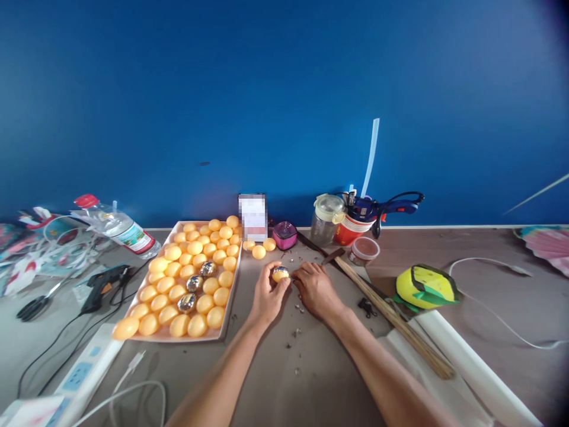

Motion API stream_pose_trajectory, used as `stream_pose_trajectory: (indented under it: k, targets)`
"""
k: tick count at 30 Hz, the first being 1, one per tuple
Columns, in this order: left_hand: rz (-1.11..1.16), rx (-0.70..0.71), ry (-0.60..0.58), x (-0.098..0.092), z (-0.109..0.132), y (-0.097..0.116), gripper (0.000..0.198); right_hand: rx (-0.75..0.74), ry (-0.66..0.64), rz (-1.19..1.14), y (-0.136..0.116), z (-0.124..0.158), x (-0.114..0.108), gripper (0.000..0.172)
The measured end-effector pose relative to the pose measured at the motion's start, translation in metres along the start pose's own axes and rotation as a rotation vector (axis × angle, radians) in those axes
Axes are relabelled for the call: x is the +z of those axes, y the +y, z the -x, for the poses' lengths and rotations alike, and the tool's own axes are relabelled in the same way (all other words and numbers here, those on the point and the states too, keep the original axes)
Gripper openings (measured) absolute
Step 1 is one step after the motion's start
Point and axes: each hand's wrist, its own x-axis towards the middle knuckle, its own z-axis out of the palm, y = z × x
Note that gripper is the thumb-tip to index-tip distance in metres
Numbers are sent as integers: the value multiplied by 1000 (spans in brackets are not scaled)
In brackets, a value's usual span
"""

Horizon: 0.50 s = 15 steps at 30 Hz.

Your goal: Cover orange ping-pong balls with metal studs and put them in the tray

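Note:
My left hand is closed around a small yellow ball with a silvery patch, held just above the brown table. My right hand is curled beside it, its fingertips pinched against the ball's right side; what they hold, if anything, is too small to make out. To the left lies a pale tray full of several yellow balls, with three silver-covered ones among them. Three loose yellow balls rest behind my hands.
Small dark scraps litter the table near my hands. A pink box, a jar, a red cup holding a blue glue gun, and a lidded tub stand at the back. Bamboo sticks, a yellow lantern, a black glue gun, scissors, a power strip and a bottle surround them.

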Motion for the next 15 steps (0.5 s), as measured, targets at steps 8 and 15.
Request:
stream_pose_trajectory:
  k: [8,15]
  targets:
    - [47,-11,25,1,-1,-4,36,-9,37,-36,0,0,2,14]
    - [82,-15,27,-1,-1,-3,36,43,197,-478,-3,-2,2,12]
